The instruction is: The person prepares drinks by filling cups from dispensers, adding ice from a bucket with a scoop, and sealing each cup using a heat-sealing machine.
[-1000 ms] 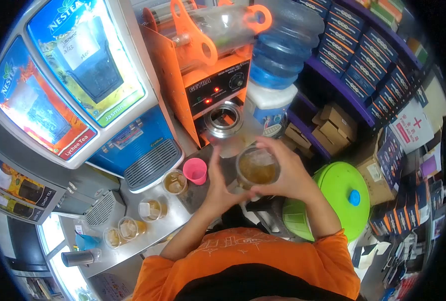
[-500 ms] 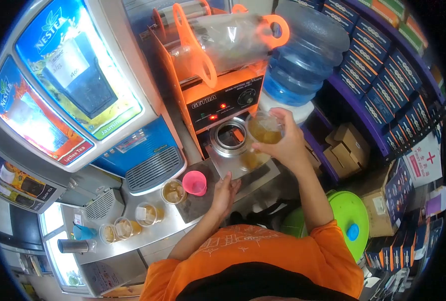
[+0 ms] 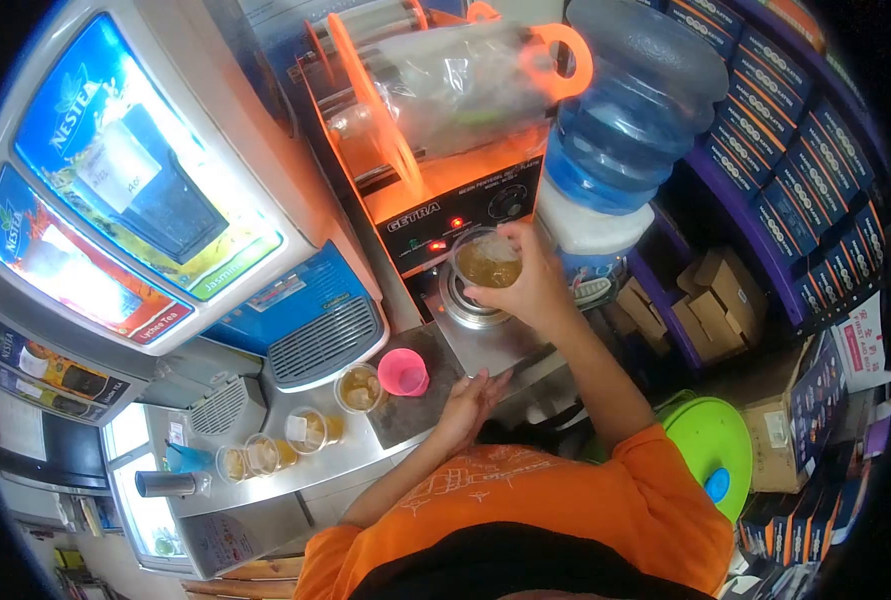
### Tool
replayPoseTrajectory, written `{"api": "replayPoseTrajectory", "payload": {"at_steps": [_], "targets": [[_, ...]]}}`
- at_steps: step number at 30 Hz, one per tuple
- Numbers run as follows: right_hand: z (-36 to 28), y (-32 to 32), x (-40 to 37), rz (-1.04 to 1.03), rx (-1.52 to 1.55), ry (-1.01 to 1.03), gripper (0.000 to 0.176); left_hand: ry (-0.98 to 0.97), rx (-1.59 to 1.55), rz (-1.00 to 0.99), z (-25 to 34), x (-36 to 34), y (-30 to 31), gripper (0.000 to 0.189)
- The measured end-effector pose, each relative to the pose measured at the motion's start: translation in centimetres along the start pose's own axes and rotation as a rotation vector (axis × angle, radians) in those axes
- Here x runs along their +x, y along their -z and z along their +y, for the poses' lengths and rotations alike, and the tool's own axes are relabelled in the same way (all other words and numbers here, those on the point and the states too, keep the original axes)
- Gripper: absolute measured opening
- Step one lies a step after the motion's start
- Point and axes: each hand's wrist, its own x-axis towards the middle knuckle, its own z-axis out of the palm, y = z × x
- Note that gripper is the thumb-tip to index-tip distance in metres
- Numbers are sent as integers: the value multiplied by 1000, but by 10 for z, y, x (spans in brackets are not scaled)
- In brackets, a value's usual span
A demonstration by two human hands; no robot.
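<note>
At frame centre, the right hand point(image 3: 538, 290) grasps a cup point(image 3: 487, 265), likely flimsy, best held below its rim; left hand point(image 3: 465, 410) fingers released.

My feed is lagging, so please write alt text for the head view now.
Right hand holding a clear cup of iced amber drink over the round metal ring of an orange machine. The left hand is near the front edge of the machine's metal plate. To the left, four more iced drinks stand in a row ending beside a pink cup.
</note>
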Motion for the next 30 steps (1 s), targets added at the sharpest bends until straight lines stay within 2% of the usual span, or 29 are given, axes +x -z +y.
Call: {"api": "replayPoseTrajectory", "payload": {"at_steps": [3,5,6,8,9,11,13,14,16,17,19,20,21,23,24,26,30], "targets": [[7,-6,-4,16,6,39,74,35,42,-20,1,-1,5,25],[9,-10,-7,2,21,59,77,127,61,33,-5,0,18,60],[11,-12,-9,8,24,51,77,135,67,35,2,-8,8,60],[16,-17,-15,25,-60,52,79,-101,407,243,22,-31,-19,61],[17,-18,-16,30,-57,42,79,-92,415,243,27,-34,-12,61],[20,-21,-19,67,-28,75,82,-397,944,110,41,-40,10,79],[20,-21,-20,79,-22,60,82,-599,1196,120,76,-57,-16,70],[19,-21,-21,83,-20,57,83,-583,1207,117,98,-67,-35,70],[17,-19,-22,80,-21,40,82,-921,1595,59,135,-74,-67,49],[16,-17,-22,71,-29,42,82,-904,1602,53,141,-64,-70,49],[14,-16,-25,62,-16,39,82,-444,1257,109,146,-51,-75,27],[13,-16,-25,66,-23,46,82,-349,1249,132,129,-31,-47,26],[13,-16,-22,75,-30,56,82,-356,1256,132,109,-17,-31,26],[13,-16,-19,75,-38,44,82,-277,638,356,67,-3,-10,34],[14,-17,-21,56,-50,32,82,-264,642,357,59,2,-7,34],[14,-20,-23,51,-66,38,81,-147,372,190,50,11,-2,36],[17,-20,-21,28,-89,34,82,-114,524,153,35,9,-1,30]]}}
